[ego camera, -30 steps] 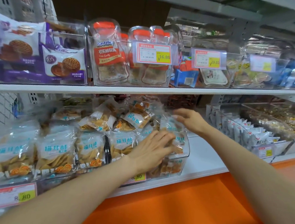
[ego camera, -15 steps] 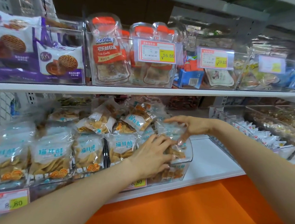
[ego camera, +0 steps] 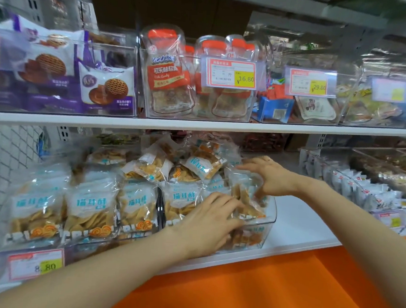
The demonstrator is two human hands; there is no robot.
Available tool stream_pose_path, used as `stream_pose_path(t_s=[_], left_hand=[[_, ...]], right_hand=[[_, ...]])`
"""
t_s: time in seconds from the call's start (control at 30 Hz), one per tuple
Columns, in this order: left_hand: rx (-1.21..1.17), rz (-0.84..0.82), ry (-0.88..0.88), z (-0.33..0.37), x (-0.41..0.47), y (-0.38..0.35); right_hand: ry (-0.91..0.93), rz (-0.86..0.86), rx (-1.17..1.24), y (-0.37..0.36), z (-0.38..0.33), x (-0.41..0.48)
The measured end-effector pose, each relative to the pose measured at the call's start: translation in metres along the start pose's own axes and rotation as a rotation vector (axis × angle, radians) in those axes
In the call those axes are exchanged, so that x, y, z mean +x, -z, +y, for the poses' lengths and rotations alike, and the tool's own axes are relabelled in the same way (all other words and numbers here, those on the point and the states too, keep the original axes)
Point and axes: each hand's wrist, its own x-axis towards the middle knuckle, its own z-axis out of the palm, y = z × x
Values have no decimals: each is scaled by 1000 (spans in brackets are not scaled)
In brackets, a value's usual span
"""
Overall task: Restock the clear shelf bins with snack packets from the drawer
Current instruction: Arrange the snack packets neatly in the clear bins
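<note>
Bright, even store light; glare on the clear bins (ego camera: 271, 215), edges blurred and bowed by the wide lens.

Two white shelf boards, upper (ego camera: 199, 126) and lower (ego camera: 296, 224). Grey shelf overhead (ego camera: 294, 3). Perforated grey upright (ego camera: 366, 42) at back right. Wire mesh panel (ego camera: 0, 152) on left. Brown backboard (ego camera: 172, 8) up top. Orange panel (ego camera: 259, 292) below. Even, soft light.

2 hands (ego camera: 206, 224) (ego camera: 273, 177); 3 price tags (ego camera: 231, 74) (ego camera: 309, 82) (ego camera: 35, 264) with readable prices; 2 white shelf boards (ego camera: 199, 125) (ego camera: 300, 226).

Bare forearms (ego camera: 115, 266); a thin ring (ego camera: 268, 159) on the right grip (ego camera: 271, 177).
</note>
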Motion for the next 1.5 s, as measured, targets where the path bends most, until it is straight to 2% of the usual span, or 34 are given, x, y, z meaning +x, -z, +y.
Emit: stream_pose_path(t_s=[0.13,0.2,0.27,0.37,0.5,0.57,0.63,0.73,0.8,0.87,1.03,1.2,1.3,1.4,1.5], left_hand=[[18,61,2,-7,-24,3],[16,77,58,-14,-30,4],[32,105,132,-20,-35,7],[92,95,140,-24,-40,11],[127,46,132,-25,-46,11],[125,28,139,-27,-46,11],[122,25,140,-27,-46,11],[83,45,150,-26,-43,9],[54,80,187,-25,-36,10],[28,82,236,-22,-25,14],[79,-104,445,-22,6,11],[140,-280,463,-32,28,13],[110,-298,491,-35,33,14],[115,-285,521,-34,35,12],[118,-267,541,-32,33,11]], right_hand=[[-19,299,426,10,-35,2],[-108,324,406,6,-63,17],[-186,271,276,1,-84,32],[-254,284,164,1,-98,45],[-216,306,209,0,-107,45],[-195,374,258,0,-110,40],[-208,476,389,3,-111,28],[-237,565,727,6,-99,2],[-231,568,983,6,-85,-18],[-253,583,1107,6,-71,-38],[-462,562,1177,-16,-40,-72],[-416,553,1369,-31,-49,-89],[-390,481,1438,-38,-54,-88],[-344,366,1400,-46,-53,-88],[-322,405,1354,-52,-51,-91]])
